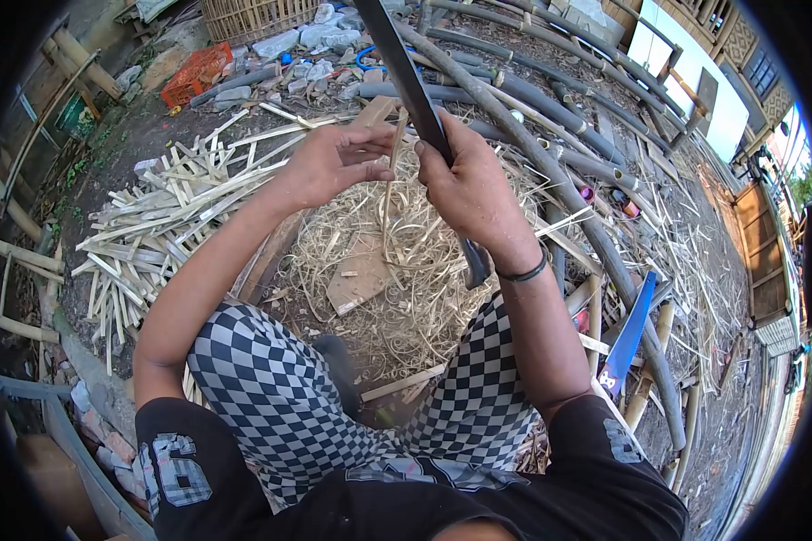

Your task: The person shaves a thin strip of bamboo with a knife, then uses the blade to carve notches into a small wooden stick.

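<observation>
My right hand [469, 185] is closed around a machete [406, 81]. Its long dark blade slants up toward the top of the view, and the butt end of its handle sticks out below my wrist. Left of the blade, my left hand [329, 164] has its thumb and bent fingers at a thin bamboo strip [388, 203], which stands nearly upright close to the blade. Part of the strip is hidden at the fingertips. Curled bamboo shavings [415, 307] cover the ground between my knees, around a flat wooden piece [359, 275].
A heap of split bamboo strips [167, 221] lies at left. Long bamboo poles [550, 171] cross the ground at right, near a blue handsaw [632, 329]. Farther back are an orange crate [198, 74], rubble [320, 36] and a woven basket [257, 18].
</observation>
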The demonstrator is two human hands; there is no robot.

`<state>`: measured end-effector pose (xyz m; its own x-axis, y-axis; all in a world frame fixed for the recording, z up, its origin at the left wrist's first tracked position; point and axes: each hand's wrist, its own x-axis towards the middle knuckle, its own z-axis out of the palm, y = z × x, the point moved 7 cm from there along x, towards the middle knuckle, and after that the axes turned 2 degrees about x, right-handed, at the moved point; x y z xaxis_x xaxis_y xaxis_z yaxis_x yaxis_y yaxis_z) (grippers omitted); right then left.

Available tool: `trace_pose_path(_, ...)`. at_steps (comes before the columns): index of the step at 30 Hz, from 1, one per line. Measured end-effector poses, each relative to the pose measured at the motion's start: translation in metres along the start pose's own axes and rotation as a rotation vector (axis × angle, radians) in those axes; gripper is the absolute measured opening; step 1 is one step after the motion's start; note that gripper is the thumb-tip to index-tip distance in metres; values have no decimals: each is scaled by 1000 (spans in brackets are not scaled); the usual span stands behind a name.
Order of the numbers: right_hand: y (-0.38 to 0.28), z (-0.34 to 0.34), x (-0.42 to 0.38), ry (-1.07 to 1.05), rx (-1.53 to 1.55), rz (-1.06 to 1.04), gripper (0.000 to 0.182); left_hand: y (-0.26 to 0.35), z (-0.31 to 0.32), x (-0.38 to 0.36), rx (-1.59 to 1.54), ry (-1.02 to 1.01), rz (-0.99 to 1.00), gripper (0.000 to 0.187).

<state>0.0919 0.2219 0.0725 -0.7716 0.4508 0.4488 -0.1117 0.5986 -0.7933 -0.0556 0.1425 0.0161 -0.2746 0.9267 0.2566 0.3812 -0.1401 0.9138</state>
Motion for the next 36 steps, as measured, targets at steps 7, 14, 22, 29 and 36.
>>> trace_pose_path(7,-17,-6,-5,-34,-35,47,29,24,16,-6,338,-2,-40,22)
trace_pose_path(14,-6,-6,-7,-53,-76,92,25,23,19,-6,382,66,126,21)
trace_pose_path(22,4,6,-4,-117,-73,82,25,7,7,-3,354,93,138,23)
trace_pose_path(29,15,25,-10,-397,458,383,30,6,2,-4,356,39,84,25)
trace_pose_path(36,5,11,1,-71,-128,-81,28,4,2,2,345,18,103,24)
